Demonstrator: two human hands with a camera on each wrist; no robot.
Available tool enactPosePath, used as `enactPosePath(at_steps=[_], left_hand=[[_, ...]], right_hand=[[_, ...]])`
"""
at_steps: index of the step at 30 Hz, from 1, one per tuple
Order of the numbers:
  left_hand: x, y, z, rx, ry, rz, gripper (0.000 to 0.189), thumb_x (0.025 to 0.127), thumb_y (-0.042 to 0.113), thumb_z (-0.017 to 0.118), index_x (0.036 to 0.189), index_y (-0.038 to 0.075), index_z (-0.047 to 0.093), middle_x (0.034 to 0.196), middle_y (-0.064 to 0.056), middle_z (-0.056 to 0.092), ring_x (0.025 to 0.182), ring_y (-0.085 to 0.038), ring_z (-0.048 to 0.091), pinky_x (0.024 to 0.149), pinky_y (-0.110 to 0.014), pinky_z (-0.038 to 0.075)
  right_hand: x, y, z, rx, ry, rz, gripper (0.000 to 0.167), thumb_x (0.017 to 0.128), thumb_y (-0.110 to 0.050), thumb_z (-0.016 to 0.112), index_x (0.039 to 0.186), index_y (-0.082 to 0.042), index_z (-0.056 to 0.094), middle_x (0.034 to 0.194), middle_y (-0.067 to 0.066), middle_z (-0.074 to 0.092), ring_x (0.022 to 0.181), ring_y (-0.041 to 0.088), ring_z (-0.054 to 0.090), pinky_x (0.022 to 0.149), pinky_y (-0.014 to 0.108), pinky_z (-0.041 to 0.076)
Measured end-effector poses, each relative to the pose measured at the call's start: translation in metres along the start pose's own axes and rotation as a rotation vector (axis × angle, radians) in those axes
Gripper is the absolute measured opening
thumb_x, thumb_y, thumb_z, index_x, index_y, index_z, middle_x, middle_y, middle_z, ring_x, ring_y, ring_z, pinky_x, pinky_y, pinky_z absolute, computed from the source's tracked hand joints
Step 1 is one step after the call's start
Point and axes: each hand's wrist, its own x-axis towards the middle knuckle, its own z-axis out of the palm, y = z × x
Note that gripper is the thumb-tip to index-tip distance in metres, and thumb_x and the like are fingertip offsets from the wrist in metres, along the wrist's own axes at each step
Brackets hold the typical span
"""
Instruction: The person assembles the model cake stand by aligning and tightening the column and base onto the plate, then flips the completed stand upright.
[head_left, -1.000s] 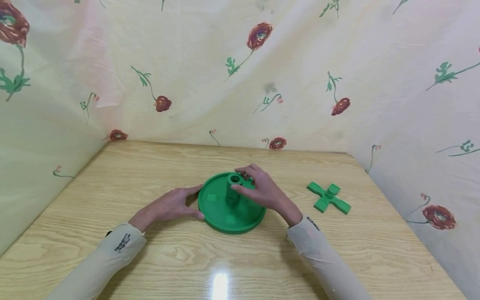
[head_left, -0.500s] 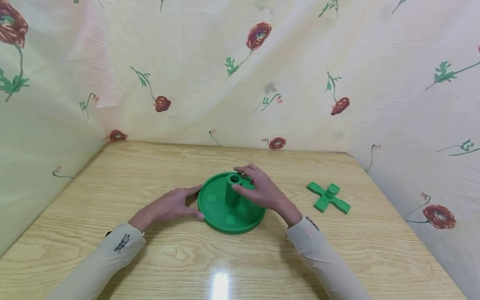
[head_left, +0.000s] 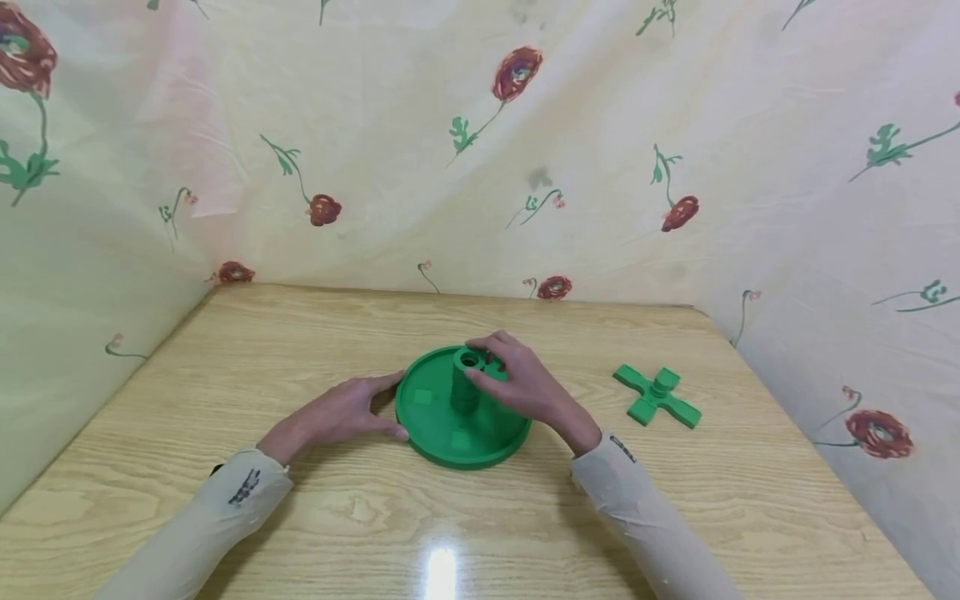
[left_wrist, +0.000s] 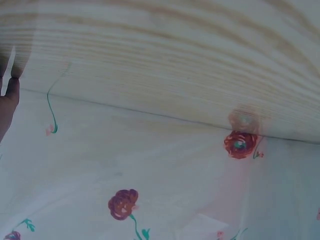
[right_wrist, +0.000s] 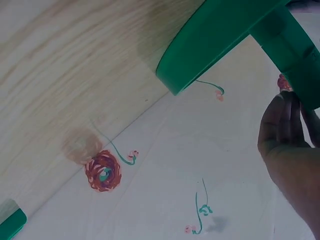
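A round green tray (head_left: pixel 431 429) with a raised rim lies on the wooden table in the head view. From its middle rises an upright green post (head_left: pixel 465 392), hollow at the top. My left hand (head_left: pixel 348 408) holds the tray's left edge, thumb at the near side and fingers at the far side. With thumb and fingertips, my right hand (head_left: pixel 528 379) grips the post near its top. The right wrist view has the post (right_wrist: pixel 292 50) beside the curled fingers. Only a bit of the left hand (left_wrist: pixel 7 102) enters the left wrist view.
To the right, a green cross-shaped piece (head_left: pixel 658 396) with a short round stub in its middle lies on the table (head_left: pixel 360 517). A flowered cloth (head_left: pixel 390 167) hangs behind the table and along both sides.
The post has turned slightly within my right hand's grip, and those fingers have shifted a little around its top. My left hand and the tray stay put.
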Motion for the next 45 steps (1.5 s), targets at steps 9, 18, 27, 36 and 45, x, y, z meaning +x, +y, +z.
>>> enactPosePath(at_steps=[9,18,27,36,45], left_hand=[[-0.0004,0.0003,0.0003,-0.006,-0.002,-0.005,0.106,0.083,0.057,0.082,0.159,0.000,0.036,0.157,-0.018,0.045,0.145,-0.036,0.040,0.116,-0.054,0.036],[-0.0001,-0.0002,0.0006,-0.008,-0.006,-0.003,0.106,0.084,0.057,0.081,0.159,-0.001,0.035,0.157,-0.019,0.045,0.145,-0.036,0.040,0.116,-0.054,0.036],[-0.0008,0.0009,0.0001,-0.012,-0.005,-0.001,0.105,0.084,0.056,0.082,0.159,-0.001,0.035,0.157,-0.019,0.045,0.145,-0.036,0.040,0.116,-0.055,0.036],[-0.0004,-0.0005,0.0006,-0.002,0.000,-0.003,0.105,0.084,0.057,0.082,0.159,-0.001,0.036,0.156,-0.019,0.046,0.145,-0.036,0.042,0.115,-0.054,0.037],[-0.0001,-0.0005,-0.0002,-0.005,-0.005,0.005,0.105,0.084,0.056,0.082,0.159,-0.001,0.035,0.156,-0.019,0.045,0.145,-0.036,0.041,0.115,-0.054,0.037]], right_hand=[[-0.0012,-0.0001,0.0009,-0.014,0.042,-0.019,0.036,0.097,-0.013,0.073,0.129,0.003,0.067,0.114,0.012,0.064,0.103,0.031,0.062,0.082,0.051,0.056],[-0.0015,0.0004,0.0042,-0.034,0.069,0.001,0.037,0.096,-0.016,0.076,0.127,0.003,0.067,0.110,0.012,0.063,0.100,0.035,0.061,0.082,0.052,0.056],[-0.0014,-0.0016,0.0043,-0.034,0.055,0.019,0.036,0.097,-0.017,0.075,0.125,0.003,0.067,0.107,0.014,0.063,0.097,0.036,0.060,0.080,0.053,0.055],[-0.0014,-0.0012,0.0040,-0.029,0.029,0.001,0.040,0.098,-0.014,0.072,0.134,0.004,0.064,0.117,0.015,0.064,0.102,0.032,0.059,0.083,0.050,0.055],[-0.0014,-0.0020,0.0036,-0.055,0.043,0.009,0.043,0.097,-0.017,0.074,0.134,0.003,0.064,0.115,0.013,0.064,0.100,0.030,0.058,0.083,0.047,0.055]])
